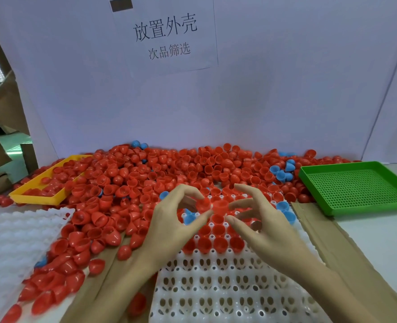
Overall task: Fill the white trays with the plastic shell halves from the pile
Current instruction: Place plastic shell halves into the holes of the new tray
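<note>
Pinching one red shell half each, left hand and right hand meet above the white tray.

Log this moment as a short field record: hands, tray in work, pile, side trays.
left hand: pinches a red shell half over the tray
right hand: pinches another red shell half beside it
white tray: far rows hold red halves, near rows empty
pile: mostly red, a few blue, behind the tray
yellow tray: left, red halves inside
green tray: right, empty
second white tray: left, unfilled
</note>
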Tool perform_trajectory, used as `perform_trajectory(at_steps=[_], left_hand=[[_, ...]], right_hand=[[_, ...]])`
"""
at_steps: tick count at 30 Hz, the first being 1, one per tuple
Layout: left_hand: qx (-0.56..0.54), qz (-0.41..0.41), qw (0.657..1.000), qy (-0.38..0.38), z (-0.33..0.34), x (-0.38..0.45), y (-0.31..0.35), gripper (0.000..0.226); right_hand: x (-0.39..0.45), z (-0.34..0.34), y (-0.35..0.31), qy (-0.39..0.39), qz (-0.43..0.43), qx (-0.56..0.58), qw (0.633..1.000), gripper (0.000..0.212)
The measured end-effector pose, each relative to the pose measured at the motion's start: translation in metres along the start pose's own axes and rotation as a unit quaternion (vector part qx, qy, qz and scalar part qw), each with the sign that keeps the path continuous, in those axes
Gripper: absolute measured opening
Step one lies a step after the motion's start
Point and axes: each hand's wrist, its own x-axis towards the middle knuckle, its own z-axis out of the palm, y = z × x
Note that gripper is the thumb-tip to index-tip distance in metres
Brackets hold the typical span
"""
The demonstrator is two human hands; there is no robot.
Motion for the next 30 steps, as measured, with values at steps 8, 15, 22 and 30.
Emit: perform_trajectory(at_steps=[8, 15, 22, 30], left_hand=[[0.037, 0.041, 0.998, -0.032, 0.001, -0.017, 0.010, 0.038], [0.013, 0.015, 0.999, -0.039, -0.001, -0.020, 0.007, 0.032], [0.011, -0.062, 0.997, -0.052, 0.000, -0.019, 0.000, 0.027], [0.038, -0.036, 0.994, -0.098, 0.006, -0.021, 0.001, 0.026]], right_hand=[[0.000, 0.007, 0.004, -0.036, -0.038, 0.013, 0.999, 0.026], [0.000, 0.008, 0.007, -0.027, -0.037, 0.019, 0.999, 0.031], [-0.003, 0.007, -0.003, -0.036, -0.047, 0.097, 0.994, 0.029], [-0.001, 0.002, -0.005, -0.097, -0.023, 0.091, 0.991, 0.019]])
